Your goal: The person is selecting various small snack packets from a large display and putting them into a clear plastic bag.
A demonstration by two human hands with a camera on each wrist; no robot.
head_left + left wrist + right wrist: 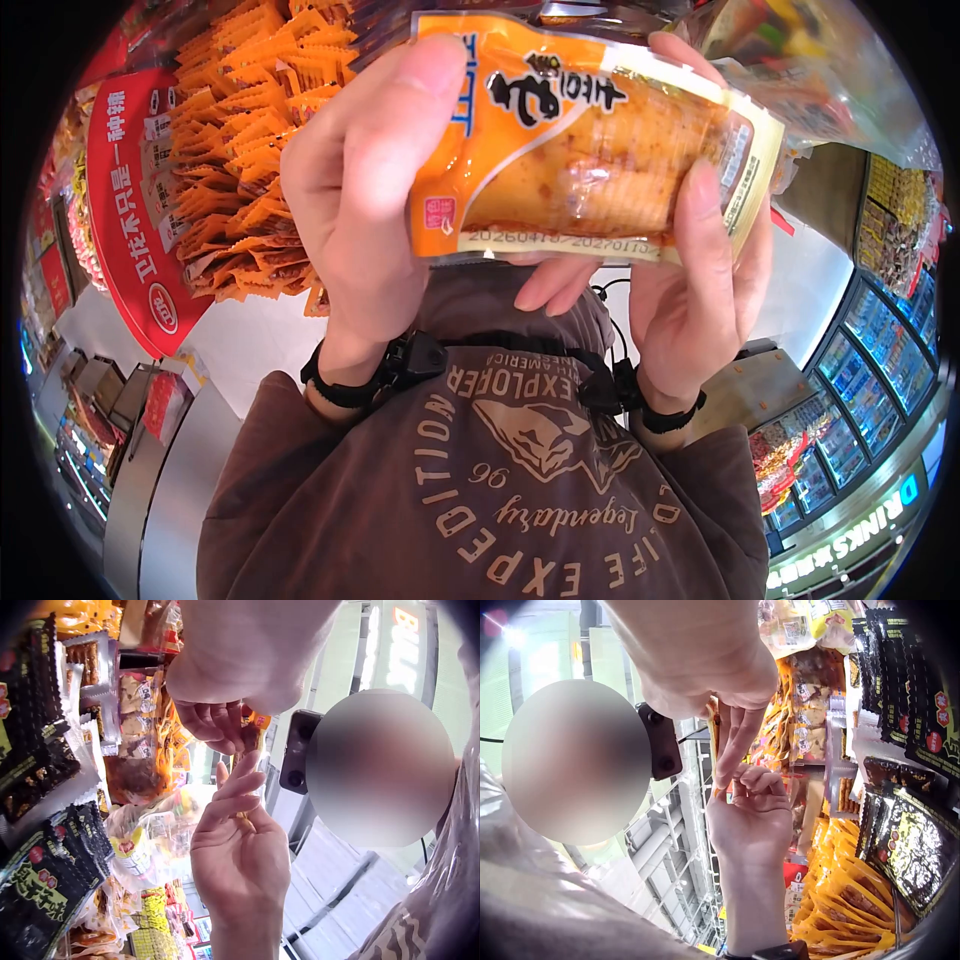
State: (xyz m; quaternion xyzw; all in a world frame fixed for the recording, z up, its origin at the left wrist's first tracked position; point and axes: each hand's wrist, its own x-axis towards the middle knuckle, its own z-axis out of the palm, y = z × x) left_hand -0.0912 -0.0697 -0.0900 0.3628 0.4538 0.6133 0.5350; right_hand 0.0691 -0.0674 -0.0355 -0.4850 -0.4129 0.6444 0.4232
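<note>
An orange and clear food packet (590, 170) with dark characters and brown contents is held up at the top of the head view. My left hand (370, 170) grips its left end, one digit lying over the front. At the other end my right hand (710, 260) holds the packet, with a fingertip on the front and others partly hidden behind. The left wrist view shows my left hand (244, 664) above my right hand (244, 851). Between them the packet (251, 739) is seen edge-on. In the right wrist view, my right hand (712, 664) is above my left (751, 817).
Orange packets (245, 150) hang in a thick bunch at the left beside a red sign (135, 200). Black packets (919, 832) stand at the right wrist view's right side. Glass-front shelves (870, 350) line the right. A dark device (296, 754) is by the head.
</note>
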